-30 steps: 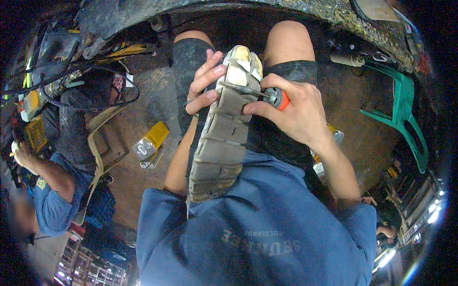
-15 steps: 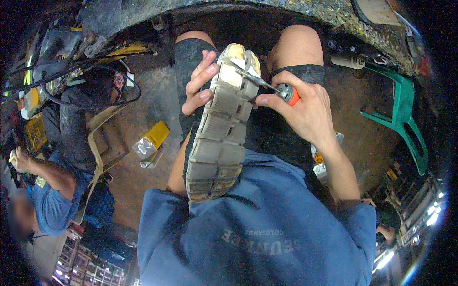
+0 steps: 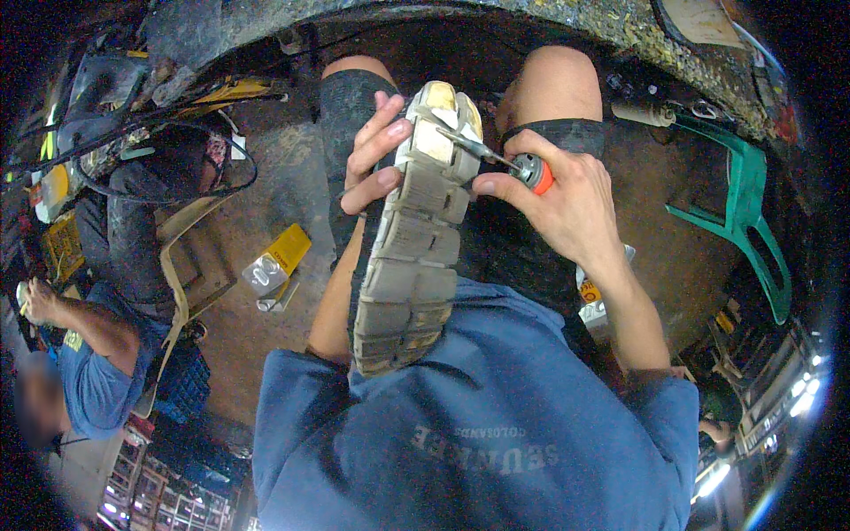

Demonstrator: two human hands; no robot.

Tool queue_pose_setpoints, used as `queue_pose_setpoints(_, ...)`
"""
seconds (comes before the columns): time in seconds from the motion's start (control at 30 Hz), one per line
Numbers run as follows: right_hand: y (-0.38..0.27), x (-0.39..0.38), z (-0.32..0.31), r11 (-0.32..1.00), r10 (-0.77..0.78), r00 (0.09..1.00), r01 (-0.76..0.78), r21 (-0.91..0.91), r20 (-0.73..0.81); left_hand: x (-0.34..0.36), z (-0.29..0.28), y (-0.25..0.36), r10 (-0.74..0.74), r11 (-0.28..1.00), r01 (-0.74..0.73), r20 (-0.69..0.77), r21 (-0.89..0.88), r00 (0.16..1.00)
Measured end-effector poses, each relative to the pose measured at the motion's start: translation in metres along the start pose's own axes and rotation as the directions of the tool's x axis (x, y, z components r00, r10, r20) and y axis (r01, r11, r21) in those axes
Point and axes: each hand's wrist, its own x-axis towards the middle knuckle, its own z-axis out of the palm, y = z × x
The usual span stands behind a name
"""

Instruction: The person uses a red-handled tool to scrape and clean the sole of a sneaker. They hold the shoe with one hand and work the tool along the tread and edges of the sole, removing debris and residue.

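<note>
A shoe [image 3: 405, 274] with a grey segmented sole is turned sole-up, its white and yellowish toe end away from me. My left hand [image 3: 372, 150] grips its left edge near the toe, the thumb hidden. My right hand [image 3: 567, 208] holds an orange-and-silver cylindrical tool [image 3: 534, 173], whose thin metal shaft and flattened tip [image 3: 465, 142] lie on the white toe pads of the sole.
A yellow-and-silver can [image 3: 279, 261] lies on the floor [image 3: 239, 354] at left. A green plastic frame [image 3: 744, 186] stands at right. A dark curved bench edge [image 3: 398, 18] spans the top. A co-worker [image 3: 106, 354] sits at far left beside cables and clutter.
Since a second ago my right hand and the tool have moved up and slightly right, the tip now higher on the toe pads. The co-worker's hand has dropped slightly.
</note>
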Motion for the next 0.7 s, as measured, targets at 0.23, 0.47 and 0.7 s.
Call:
queue_pose_setpoints(0.23,-0.003,0.002,0.001,1.000,-0.005,1.000,0.005,0.007,0.001,0.005,-0.005,0.006,0.020,0.999,-0.022,0.075,0.025,0.997)
queue_pose_setpoints(0.47,-0.005,0.001,0.003,0.998,-0.027,1.000,0.028,0.058,-0.013,0.003,0.001,0.002,0.038,0.999,-0.039,0.029,0.029,0.999)
queue_pose_setpoints(0.7,-0.005,0.002,0.004,0.998,-0.027,0.999,0.028,0.057,-0.016,0.001,0.005,0.000,0.043,0.999,-0.043,-0.030,0.012,0.999)
